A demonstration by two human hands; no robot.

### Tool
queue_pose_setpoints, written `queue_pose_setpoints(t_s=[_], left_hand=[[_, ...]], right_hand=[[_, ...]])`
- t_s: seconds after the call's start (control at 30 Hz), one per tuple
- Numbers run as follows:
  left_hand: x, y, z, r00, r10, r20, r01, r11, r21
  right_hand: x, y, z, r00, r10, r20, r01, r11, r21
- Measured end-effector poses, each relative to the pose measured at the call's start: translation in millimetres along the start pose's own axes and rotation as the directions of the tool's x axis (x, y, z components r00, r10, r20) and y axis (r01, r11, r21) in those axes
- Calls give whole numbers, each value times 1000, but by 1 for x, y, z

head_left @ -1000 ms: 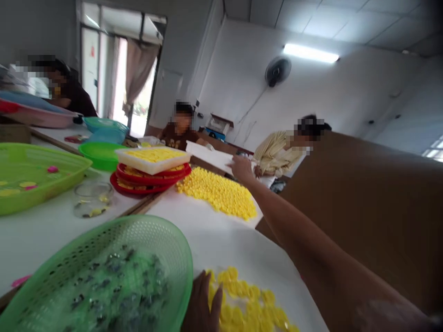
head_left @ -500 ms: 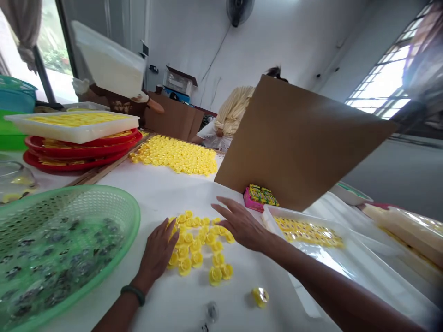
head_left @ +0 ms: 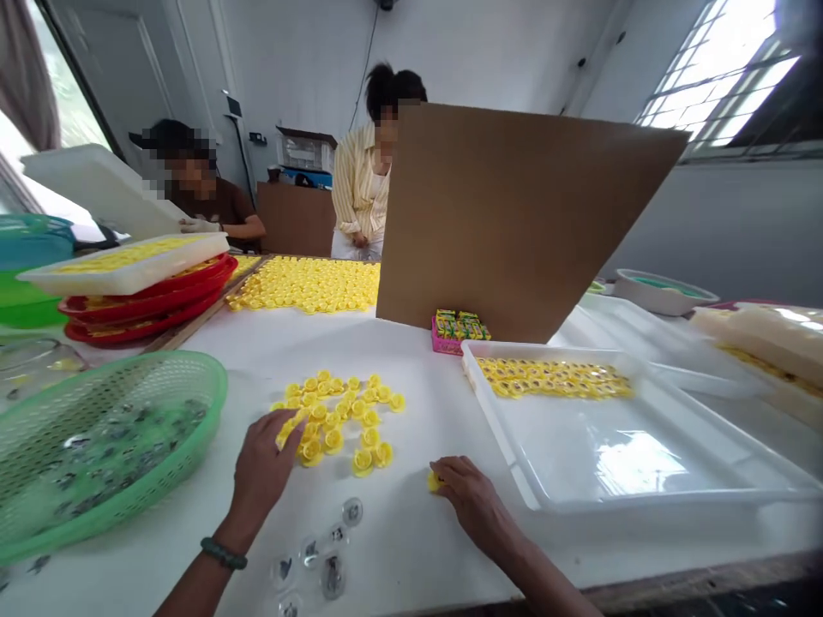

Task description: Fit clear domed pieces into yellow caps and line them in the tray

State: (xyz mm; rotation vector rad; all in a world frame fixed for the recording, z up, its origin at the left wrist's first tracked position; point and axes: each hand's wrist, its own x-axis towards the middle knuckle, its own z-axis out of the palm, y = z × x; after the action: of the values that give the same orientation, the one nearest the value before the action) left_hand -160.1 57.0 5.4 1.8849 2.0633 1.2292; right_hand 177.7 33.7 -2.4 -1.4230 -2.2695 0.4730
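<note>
My left hand (head_left: 265, 463) rests at the near left edge of a loose cluster of small yellow flower-like plastic cups (head_left: 333, 439). Its thumb stands apart from the fingers, around the nearest cups. Lower on the table, my right hand (head_left: 472, 501) has its fingers closed over a single yellow cup (head_left: 435, 482), which shows only in part. Between my forearms lie several clear domes (head_left: 333, 576) with dark printed figures inside. To my right, a white tray (head_left: 514, 458) carries rows of filled yellow cups (head_left: 553, 377) along its far side.
A green basket (head_left: 215, 386) of clear domes sits at left. Behind it are stacked red trays (head_left: 145, 324) under a white tray (head_left: 129, 283). A cardboard sheet (head_left: 514, 223) stands behind a pink basket (head_left: 447, 344) of small packets. Two people are across the table, near many yellow cups (head_left: 309, 284).
My right hand has left the cup cluster, coming back toward me onto the single yellow cup. My left hand stays by the cluster. The view has shifted, showing more domes.
</note>
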Motion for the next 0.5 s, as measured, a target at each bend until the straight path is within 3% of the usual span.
queue_pose_setpoints(t_s=[0.13, 0.27, 0.4, 0.5], left_hand=[[-41, 29, -1, 982, -77, 174, 85, 996, -40], [-73, 50, 9, 901, -71, 427, 82, 997, -7], [-83, 70, 21, 829, -109, 548, 125, 992, 8], [-82, 80, 28, 789, -204, 579, 237, 971, 18]], right_hand=[[17, 12, -1, 998, -23, -55, 21, 999, -45], [21, -10, -3, 986, -125, -111, 120, 992, -47], [13, -53, 20, 954, -290, 79, 280, 953, 116], [11, -65, 43, 948, -287, 140, 270, 954, 131]])
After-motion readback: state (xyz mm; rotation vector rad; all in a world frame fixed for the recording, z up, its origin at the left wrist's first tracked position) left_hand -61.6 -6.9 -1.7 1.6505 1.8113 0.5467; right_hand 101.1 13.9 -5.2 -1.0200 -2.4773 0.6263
